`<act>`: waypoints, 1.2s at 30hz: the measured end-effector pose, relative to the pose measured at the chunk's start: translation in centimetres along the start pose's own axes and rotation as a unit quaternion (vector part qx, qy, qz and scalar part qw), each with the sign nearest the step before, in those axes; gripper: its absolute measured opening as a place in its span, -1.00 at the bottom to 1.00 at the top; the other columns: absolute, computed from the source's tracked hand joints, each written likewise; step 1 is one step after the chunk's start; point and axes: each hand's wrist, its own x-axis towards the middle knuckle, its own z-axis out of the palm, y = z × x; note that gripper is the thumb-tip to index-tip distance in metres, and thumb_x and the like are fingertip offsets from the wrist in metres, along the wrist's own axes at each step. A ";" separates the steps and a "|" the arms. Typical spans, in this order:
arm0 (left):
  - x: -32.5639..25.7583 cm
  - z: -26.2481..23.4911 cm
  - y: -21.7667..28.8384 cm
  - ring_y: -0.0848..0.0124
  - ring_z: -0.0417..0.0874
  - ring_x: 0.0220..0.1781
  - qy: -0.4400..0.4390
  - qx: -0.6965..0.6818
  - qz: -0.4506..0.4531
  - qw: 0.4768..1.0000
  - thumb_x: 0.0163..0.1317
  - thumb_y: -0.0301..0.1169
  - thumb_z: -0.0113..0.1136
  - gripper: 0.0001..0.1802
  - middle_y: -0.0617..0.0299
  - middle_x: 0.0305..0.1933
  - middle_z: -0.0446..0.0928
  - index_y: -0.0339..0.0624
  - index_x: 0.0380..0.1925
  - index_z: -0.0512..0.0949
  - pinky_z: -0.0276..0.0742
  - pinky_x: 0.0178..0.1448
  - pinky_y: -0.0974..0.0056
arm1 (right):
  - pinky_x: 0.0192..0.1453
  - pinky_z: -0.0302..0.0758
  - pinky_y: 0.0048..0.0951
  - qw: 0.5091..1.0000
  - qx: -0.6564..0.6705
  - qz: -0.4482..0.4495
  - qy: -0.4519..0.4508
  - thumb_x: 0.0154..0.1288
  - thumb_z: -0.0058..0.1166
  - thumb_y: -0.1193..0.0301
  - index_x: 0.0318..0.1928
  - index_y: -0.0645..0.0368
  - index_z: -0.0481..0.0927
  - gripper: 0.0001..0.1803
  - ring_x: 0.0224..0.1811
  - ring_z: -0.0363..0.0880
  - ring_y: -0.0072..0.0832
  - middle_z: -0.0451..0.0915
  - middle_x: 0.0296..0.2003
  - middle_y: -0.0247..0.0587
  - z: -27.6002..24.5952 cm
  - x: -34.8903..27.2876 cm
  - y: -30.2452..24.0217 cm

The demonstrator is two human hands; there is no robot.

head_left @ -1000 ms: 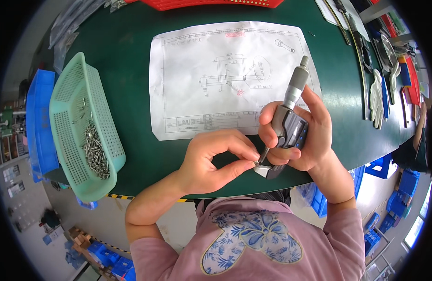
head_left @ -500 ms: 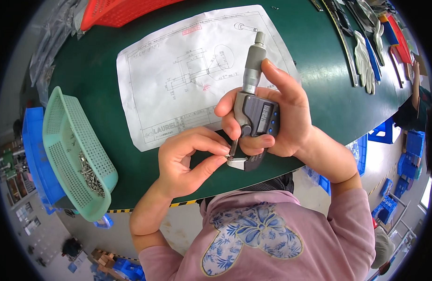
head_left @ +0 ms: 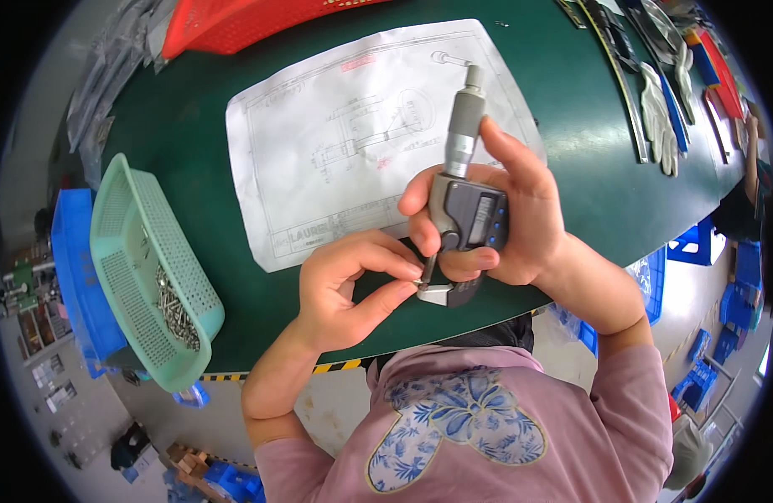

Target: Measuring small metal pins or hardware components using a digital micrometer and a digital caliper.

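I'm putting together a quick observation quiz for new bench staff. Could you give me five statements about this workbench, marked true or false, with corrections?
1. The right hand holds a grey-and-black digital micrometer. True.
2. The left hand rests flat on the smooth green tabletop. False: it pinches at the micrometer's lower end.
3. The loose silver metal pieces lie in a red plastic basket. False: they lie in the pale green perforated plastic basket.
4. A white paper drawing lies on the tabletop. True.
5. A white fabric glove lies left of the drawing. False: it lies to the right.
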 end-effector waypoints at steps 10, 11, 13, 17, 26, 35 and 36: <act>-0.2 0.3 0.6 0.46 0.47 -0.27 0.031 -0.154 -0.104 0.982 0.04 -0.58 0.05 -0.86 0.08 -0.30 0.40 -0.41 -0.37 0.39 0.48 -0.28 0.41 | -0.75 0.13 -0.68 1.000 -0.027 -0.002 0.004 0.11 -0.57 -0.23 -0.24 0.39 0.40 -0.16 -0.78 0.18 -0.55 0.44 -0.50 -0.04 -0.2 0.3 0.1; -0.3 0.2 0.6 0.46 0.47 -0.27 0.029 -0.153 -0.105 0.982 0.04 -0.58 0.05 -0.86 0.08 -0.30 0.40 -0.41 -0.37 0.39 0.48 -0.28 0.41 | -0.75 0.13 -0.68 1.000 -0.021 0.001 0.003 0.11 -0.56 -0.23 -0.25 0.39 0.41 -0.16 -0.79 0.18 -0.55 0.44 -0.51 -0.04 -0.1 0.3 0.2; -0.4 0.0 0.5 0.48 0.47 -0.31 0.014 -0.158 -0.120 0.980 0.07 -0.52 0.05 -0.84 0.12 -0.34 0.41 -0.39 -0.37 0.38 0.50 -0.33 0.42 | -0.75 0.13 -0.68 1.000 -0.015 0.003 0.001 0.11 -0.56 -0.24 -0.25 0.38 0.41 -0.16 -0.79 0.18 -0.55 0.44 -0.51 -0.04 0.0 0.3 0.1; -0.4 0.1 0.2 0.50 0.46 -0.36 0.034 -0.143 -0.128 0.981 0.07 -0.52 0.05 -0.86 0.16 -0.37 0.41 -0.38 -0.38 0.38 0.50 -0.35 0.42 | -0.76 0.12 -0.67 0.998 -0.053 -0.004 0.014 0.09 -0.56 -0.28 -0.26 0.39 0.42 -0.13 -0.80 0.17 -0.55 0.45 -0.52 -0.04 0.3 0.4 0.1; -0.1 0.1 0.1 0.50 0.43 -0.28 0.013 -0.177 -0.091 0.980 0.02 -0.70 0.02 -0.85 0.15 -0.26 0.35 -0.38 -0.36 0.37 0.43 -0.22 0.43 | -0.77 0.12 -0.67 0.998 -0.050 0.002 0.038 0.15 -0.65 -0.22 -0.23 0.41 0.40 -0.14 -0.81 0.17 -0.55 0.46 -0.51 -0.06 0.1 0.5 0.0; 0.0 0.0 0.0 0.50 0.41 -0.24 0.009 -0.171 -0.088 0.981 0.00 -0.73 0.01 -0.82 0.14 -0.23 0.33 -0.40 -0.34 0.36 0.38 -0.20 0.46 | -0.76 0.12 -0.68 0.998 -0.050 0.000 0.026 0.12 -0.54 -0.22 -0.23 0.40 0.40 -0.17 -0.80 0.18 -0.56 0.46 -0.50 -0.06 -0.1 0.4 0.0; 0.0 0.0 0.0 0.50 0.41 -0.24 0.005 -0.172 -0.088 0.981 0.00 -0.73 0.01 -0.82 0.14 -0.23 0.33 -0.40 -0.34 0.36 0.38 -0.20 0.46 | -0.76 0.12 -0.68 0.998 -0.058 -0.001 0.035 0.11 -0.52 -0.23 -0.25 0.39 0.41 -0.18 -0.79 0.18 -0.56 0.46 -0.51 -0.06 0.0 0.4 0.0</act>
